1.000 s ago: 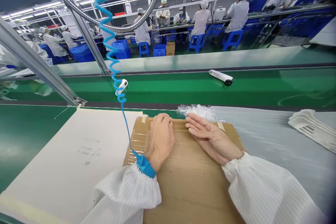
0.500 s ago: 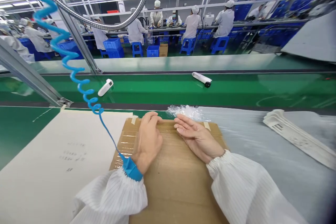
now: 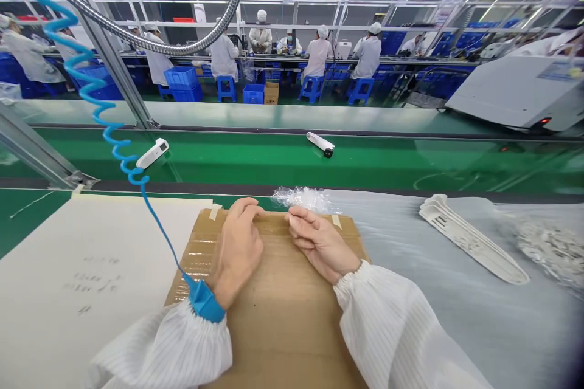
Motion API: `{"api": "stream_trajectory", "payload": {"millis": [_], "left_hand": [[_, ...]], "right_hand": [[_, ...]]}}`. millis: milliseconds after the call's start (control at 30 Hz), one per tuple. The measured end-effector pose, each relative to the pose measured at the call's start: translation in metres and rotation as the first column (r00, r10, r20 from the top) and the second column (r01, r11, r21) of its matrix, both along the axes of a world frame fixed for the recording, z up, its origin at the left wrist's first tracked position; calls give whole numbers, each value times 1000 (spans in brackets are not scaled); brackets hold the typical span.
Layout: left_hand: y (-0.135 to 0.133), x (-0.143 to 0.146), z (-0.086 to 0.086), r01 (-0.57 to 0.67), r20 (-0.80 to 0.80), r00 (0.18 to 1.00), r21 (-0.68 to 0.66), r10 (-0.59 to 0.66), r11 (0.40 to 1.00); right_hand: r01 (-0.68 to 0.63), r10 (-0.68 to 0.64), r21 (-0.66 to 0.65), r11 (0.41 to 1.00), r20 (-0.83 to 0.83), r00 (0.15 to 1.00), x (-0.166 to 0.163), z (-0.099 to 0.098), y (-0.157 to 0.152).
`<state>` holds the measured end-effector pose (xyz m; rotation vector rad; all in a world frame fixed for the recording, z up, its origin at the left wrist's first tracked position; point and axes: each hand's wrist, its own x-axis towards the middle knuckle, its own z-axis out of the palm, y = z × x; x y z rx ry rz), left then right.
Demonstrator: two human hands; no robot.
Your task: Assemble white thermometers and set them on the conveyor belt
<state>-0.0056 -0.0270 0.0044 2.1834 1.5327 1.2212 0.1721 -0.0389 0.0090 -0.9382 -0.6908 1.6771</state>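
Note:
A brown cardboard sheet [image 3: 278, 310] lies taped flat on the bench in front of me. My left hand [image 3: 237, 246] rests palm down on it, fingers bent at its far edge, holding nothing. A blue wrist strap [image 3: 206, 301] with a coiled blue cord [image 3: 98, 103] is on that wrist. My right hand [image 3: 317, 240] lies on its side on the cardboard, its fingers loosely bent, tips just short of a crumpled clear plastic bag [image 3: 303, 197] at the far edge. I see nothing inside it.
A white sheet [image 3: 82, 267] lies to the left. A stack of white plastic parts [image 3: 469, 240] sits on grey foam [image 3: 456, 310] at right. Two white handheld devices [image 3: 152, 153] [image 3: 320, 143] ride the green conveyor [image 3: 374, 161]. A metal hose [image 3: 182, 45] hangs overhead. People work beyond.
My view has swung to the right and both hands have shifted left in the picture. My right hand's fingers, stretched flat before, are now loosely bent. The devices on the belt sit further left.

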Motion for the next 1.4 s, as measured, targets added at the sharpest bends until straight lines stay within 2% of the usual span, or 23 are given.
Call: {"api": "stream_trajectory", "payload": {"millis": [133,400,500,600,667,733,800,867,967,1067,1167,1267,1333,1400], "left_hand": [[0,0,-1,6,3,1000,-5,-6,1000],[-1,1,-1,13,7,1000,-17,-13,1000],[-2,2,-1,14,25,1000,-30,-13,999],[-3,4,-1,9,64,998,-39,-7,999],[-3,5,-2,5,94,996,-46,-1,999],[-3,5,-3,-1,122,992,-59,8,998],[-3,6,-3,-9,147,989,-84,21,996],[-4,6,-2,-12,157,987,-119,31,993],[-6,5,2,-7,133,991,-170,30,985],[-6,4,5,-25,125,991,-193,50,981],[-6,5,5,-64,132,987,-203,92,977],[-5,7,5,-78,122,988,-150,97,986],[-4,7,6,-130,81,988,-69,135,989],[-3,7,9,-205,38,978,33,204,978]], "right_hand": [[12,-12,29,1000,-10,1000,0,-1,0],[22,-22,6,1000,14,1000,-4,3,-5],[-1,-5,47,999,118,993,-1,11,-8],[-62,9,143,988,345,939,16,24,8],[-52,-93,260,964,513,854,36,33,38],[-29,-233,352,936,677,698,55,39,80],[-43,-293,337,940,868,401,69,40,126],[-30,-282,294,955,937,206,73,37,166],[1,-254,254,967,966,58,61,25,204],[26,-244,245,969,969,-39,43,14,218],[-16,-220,220,975,975,-30,29,20,214],[-109,-189,195,975,980,63,21,48,187],[-194,-101,144,970,971,216,15,74,154],[-326,92,57,944,900,425,10,99,114]]}}
